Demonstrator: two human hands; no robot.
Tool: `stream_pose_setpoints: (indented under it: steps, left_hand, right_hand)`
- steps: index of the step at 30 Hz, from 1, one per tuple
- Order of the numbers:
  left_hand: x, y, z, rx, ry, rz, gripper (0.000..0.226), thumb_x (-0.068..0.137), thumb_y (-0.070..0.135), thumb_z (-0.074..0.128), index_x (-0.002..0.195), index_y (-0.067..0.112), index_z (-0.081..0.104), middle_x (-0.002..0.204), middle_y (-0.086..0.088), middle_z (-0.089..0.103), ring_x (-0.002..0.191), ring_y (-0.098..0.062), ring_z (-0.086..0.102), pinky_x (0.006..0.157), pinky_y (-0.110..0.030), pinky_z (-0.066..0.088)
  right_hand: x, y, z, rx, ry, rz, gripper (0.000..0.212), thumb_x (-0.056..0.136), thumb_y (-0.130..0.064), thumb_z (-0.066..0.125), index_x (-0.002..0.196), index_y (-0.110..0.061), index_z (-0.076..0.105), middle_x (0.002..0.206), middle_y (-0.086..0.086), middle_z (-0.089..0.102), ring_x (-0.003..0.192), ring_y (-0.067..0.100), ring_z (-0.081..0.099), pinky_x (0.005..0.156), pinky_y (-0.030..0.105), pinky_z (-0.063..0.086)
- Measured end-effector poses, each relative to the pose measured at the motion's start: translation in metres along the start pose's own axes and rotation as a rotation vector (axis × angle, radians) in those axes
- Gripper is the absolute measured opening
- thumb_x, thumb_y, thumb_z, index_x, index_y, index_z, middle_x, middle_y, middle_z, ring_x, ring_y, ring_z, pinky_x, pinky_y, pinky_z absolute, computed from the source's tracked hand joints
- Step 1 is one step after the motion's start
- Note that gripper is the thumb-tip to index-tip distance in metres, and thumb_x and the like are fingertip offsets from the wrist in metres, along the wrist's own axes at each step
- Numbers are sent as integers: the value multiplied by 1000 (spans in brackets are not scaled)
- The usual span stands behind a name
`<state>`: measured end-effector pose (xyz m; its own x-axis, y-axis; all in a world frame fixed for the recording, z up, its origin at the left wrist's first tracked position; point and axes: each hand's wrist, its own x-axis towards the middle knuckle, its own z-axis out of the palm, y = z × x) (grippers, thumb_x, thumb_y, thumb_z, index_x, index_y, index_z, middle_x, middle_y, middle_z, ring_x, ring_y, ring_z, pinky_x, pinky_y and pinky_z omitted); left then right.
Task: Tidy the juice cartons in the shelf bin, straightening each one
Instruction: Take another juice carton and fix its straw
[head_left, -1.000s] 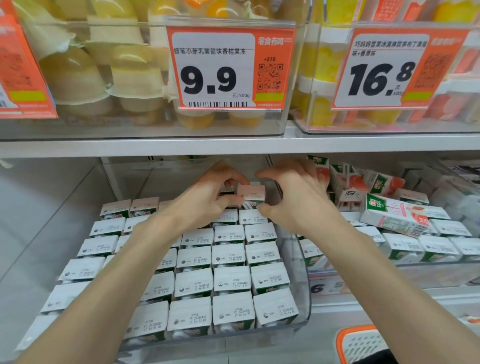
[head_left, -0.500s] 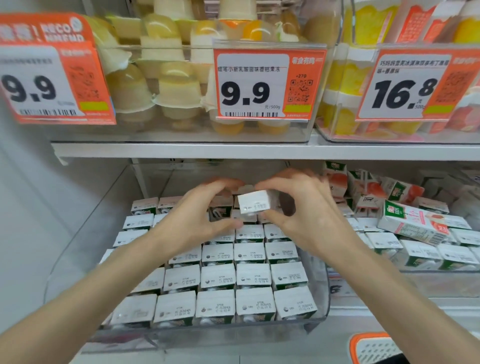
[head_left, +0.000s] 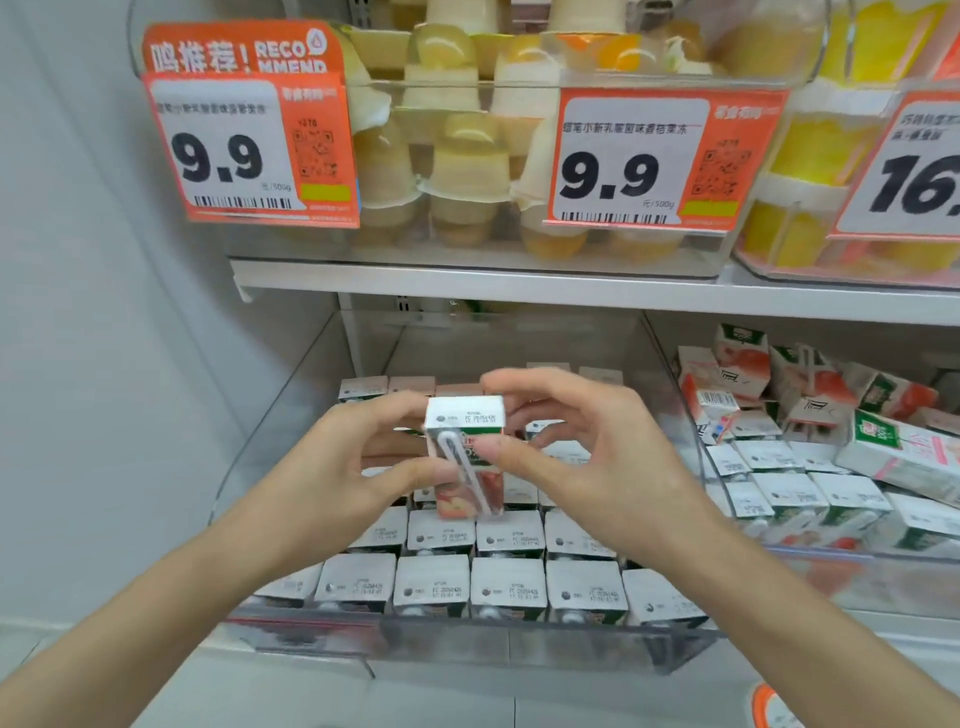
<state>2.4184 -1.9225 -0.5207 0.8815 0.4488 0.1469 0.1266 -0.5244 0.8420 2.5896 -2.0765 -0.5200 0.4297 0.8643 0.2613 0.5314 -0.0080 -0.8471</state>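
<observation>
A small juice carton (head_left: 465, 447) with a white top and a straw on its side is lifted above the clear shelf bin (head_left: 498, 644). My left hand (head_left: 358, 467) holds its left side, thumb at the lower front. From the right, my right hand (head_left: 566, 447) pinches it between thumb and fingers. Below, several cartons (head_left: 509, 590) stand upright in neat rows in the bin, white tops up.
A second clear bin (head_left: 841, 571) to the right holds more cartons, several tipped or lying loose (head_left: 893, 447). The shelf above (head_left: 571, 288) carries jelly cups in clear bins behind orange price tags (head_left: 660, 161). A white wall is at left.
Both hands have lifted one carton up out of the back rows and drawn it toward me; its straw side now faces me. The view has shifted left and upward.
</observation>
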Motion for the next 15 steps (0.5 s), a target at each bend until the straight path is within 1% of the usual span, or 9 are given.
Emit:
stream_pose_setpoints:
  steps: [2,3,6,8,10,12,14,15]
  left_hand:
    - [0,-2,-1,-101,8,-54,41,85,27,73,126,30,70,123,14,77,113,-11,75,103,-31,58]
    - [1,-3,-1,-125,20,-77,41,87,27,73,127,29,70,122,13,77,113,-11,75,104,-30,57]
    - [1,-4,-2,-189,34,-131,41,91,30,70,132,29,69,121,9,78,110,-14,77,99,-31,60]
    - [0,-1,-1,-247,31,-155,39,97,29,66,136,28,68,119,7,80,109,-16,77,93,-26,61]
    - [0,2,1,-302,24,-171,34,103,27,58,135,24,69,118,4,80,110,-16,77,89,-23,61]
    - [0,3,2,-333,10,-178,33,107,26,53,134,20,71,122,3,79,114,-17,75,93,-26,61]
    - [1,2,4,-337,-13,-175,34,108,24,52,137,20,70,126,3,77,118,-18,74,97,-29,60]
    - [1,2,4,-336,-24,-175,34,108,23,52,138,21,69,127,3,77,119,-18,73,98,-28,59]
  right_hand:
    - [1,1,1,54,-4,59,47,85,-32,87,128,-35,69,111,-9,73,103,7,72,90,31,60]
    - [1,1,1,64,-11,94,45,84,-30,87,126,-33,69,109,-7,74,100,6,73,89,30,61]
    - [-1,2,3,145,8,179,35,83,-28,88,116,-26,74,102,-5,78,93,6,76,90,28,61]
    - [-1,3,4,205,44,212,28,83,-28,87,109,-24,77,100,-7,80,93,7,77,87,26,62]
    - [-2,2,4,278,81,250,20,84,-27,86,102,-23,79,100,-10,81,92,7,78,84,23,62]
    - [-3,2,3,335,108,283,17,83,-27,85,99,-22,80,100,-10,82,91,7,78,83,22,60]
    - [-4,1,3,352,118,303,15,83,-27,85,96,-22,81,100,-11,82,91,7,78,87,26,60]
    - [-5,1,3,354,121,309,13,83,-27,85,95,-22,81,100,-12,82,92,7,78,88,28,60]
